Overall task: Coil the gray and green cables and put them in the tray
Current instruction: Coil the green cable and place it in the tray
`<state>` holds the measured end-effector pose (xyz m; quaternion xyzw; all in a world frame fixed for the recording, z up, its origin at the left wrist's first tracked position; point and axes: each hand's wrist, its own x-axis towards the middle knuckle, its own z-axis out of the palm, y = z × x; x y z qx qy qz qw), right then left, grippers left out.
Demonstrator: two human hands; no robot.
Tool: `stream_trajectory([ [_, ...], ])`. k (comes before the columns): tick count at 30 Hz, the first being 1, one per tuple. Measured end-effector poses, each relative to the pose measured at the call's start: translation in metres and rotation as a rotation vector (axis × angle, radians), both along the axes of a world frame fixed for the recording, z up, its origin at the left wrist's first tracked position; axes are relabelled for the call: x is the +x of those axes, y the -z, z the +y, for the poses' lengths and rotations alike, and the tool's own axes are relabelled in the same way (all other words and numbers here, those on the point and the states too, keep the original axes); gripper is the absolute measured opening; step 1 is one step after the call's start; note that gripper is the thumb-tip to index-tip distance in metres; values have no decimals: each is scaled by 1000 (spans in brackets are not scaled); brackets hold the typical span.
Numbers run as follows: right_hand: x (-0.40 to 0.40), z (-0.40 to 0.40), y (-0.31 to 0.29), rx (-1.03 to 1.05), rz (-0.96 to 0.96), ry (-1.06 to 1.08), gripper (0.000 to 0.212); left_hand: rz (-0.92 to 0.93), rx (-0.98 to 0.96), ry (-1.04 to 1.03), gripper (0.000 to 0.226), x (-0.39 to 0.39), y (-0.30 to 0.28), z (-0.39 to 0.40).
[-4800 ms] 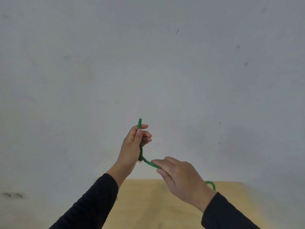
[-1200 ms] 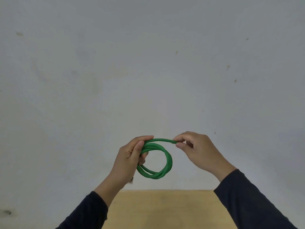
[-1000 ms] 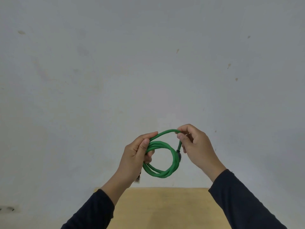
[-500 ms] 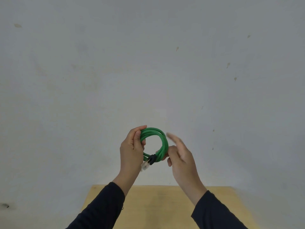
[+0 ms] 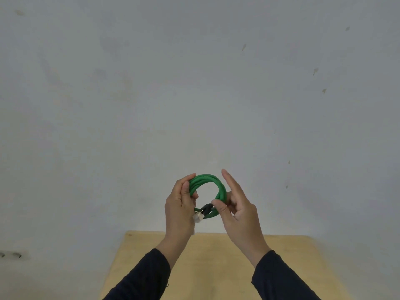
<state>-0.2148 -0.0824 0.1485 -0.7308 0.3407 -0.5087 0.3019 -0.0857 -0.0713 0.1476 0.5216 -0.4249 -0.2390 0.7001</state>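
The green cable (image 5: pixel 208 179) is wound into a small round coil, held up in the air in front of a pale wall. My left hand (image 5: pixel 179 205) grips the coil's left side, thumb over the strands. My right hand (image 5: pixel 237 207) pinches the coil's lower right between thumb and a finger, near the black sleeve (image 5: pixel 206 208), while its other fingers point up. A clear plug (image 5: pixel 198 217) sticks out at the coil's bottom left. Neither the gray cable nor the tray is in view.
A light wooden table (image 5: pixel 216 267) lies below my arms, its far edge against the pale wall (image 5: pixel 194 83). Dark sleeves cover both forearms.
The loose loop was pulled in and the coil became smaller and tighter. My right hand came from the cable's end to the coil's lower right side. Both hands stay raised.
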Motion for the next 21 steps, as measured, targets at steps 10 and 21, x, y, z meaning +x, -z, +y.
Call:
stream_trajectory([
  [10,-14,29,78,392,-48,160,38,-145,295,222,31,-5,91,33],
  [21,-52,120,182,740,108,371,33,-246,602,443,31,-31,204,103],
])
